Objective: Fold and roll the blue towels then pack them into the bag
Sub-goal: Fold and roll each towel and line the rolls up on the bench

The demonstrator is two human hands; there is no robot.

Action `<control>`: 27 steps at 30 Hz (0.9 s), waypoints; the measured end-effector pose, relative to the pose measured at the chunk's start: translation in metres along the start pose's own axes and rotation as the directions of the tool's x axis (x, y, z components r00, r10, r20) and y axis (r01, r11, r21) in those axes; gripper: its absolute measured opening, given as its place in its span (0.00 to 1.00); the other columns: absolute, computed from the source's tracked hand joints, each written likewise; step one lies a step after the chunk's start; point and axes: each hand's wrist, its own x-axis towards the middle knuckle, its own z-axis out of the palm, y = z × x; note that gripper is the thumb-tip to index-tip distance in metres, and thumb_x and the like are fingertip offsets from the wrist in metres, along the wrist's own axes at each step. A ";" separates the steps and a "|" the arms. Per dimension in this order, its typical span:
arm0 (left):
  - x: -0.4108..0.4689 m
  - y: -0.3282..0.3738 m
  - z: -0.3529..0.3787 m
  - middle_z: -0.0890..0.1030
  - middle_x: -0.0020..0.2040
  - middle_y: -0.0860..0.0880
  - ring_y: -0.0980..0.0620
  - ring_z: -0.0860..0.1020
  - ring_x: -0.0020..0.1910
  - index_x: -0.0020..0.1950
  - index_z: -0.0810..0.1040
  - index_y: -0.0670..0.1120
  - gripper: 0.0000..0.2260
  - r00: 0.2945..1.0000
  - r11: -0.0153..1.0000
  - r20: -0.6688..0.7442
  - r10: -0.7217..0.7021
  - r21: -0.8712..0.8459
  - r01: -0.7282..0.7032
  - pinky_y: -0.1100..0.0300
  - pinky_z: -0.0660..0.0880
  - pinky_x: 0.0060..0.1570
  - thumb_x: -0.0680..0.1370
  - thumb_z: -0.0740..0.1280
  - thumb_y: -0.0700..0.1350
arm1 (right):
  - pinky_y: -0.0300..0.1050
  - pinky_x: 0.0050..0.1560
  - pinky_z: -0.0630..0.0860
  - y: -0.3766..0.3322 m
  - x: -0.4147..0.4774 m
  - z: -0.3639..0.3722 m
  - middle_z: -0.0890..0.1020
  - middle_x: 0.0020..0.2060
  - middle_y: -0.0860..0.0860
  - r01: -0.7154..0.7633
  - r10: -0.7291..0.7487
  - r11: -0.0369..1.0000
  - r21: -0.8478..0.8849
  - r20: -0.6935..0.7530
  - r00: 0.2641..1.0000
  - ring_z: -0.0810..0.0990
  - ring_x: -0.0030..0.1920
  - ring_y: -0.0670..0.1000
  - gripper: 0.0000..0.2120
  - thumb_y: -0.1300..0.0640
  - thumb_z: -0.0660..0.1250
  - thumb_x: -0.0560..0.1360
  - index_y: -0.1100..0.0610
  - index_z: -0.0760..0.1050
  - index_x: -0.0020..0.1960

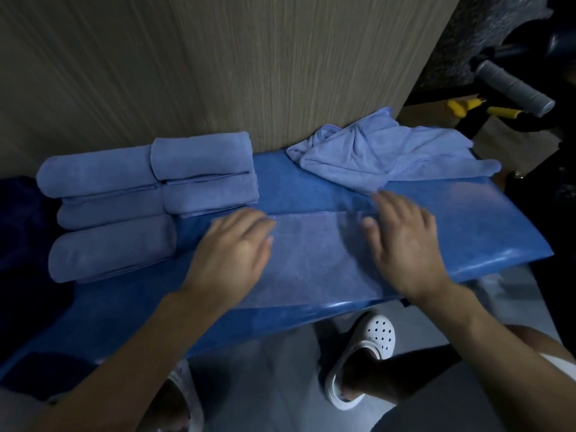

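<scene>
Now my left hand [232,247] and right hand [402,244] press flat, fingers spread, on a soft folded blue towel [314,260] lying on a glossy blue bench [452,213]. Five rolled towels [146,201] sit left; a crumpled towel [389,151] lies behind, against a grained wooden panel [218,67].

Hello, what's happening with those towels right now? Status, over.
Left hand and right hand pressing flat on the folded towel. Not yet rolled. Five rolled towels at left, loose towels behind right hand; nothing blocking.
</scene>
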 end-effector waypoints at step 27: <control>-0.019 0.005 0.015 0.49 0.81 0.50 0.50 0.45 0.80 0.80 0.52 0.53 0.31 0.934 0.985 0.321 -0.156 0.124 0.122 0.47 0.46 0.77 0.78 0.43 0.63 | 0.65 0.75 0.47 -0.002 -0.013 0.014 0.58 0.78 0.52 0.060 0.018 0.968 -0.245 0.303 0.953 0.53 0.78 0.55 0.33 0.36 0.38 0.78 0.47 0.58 0.78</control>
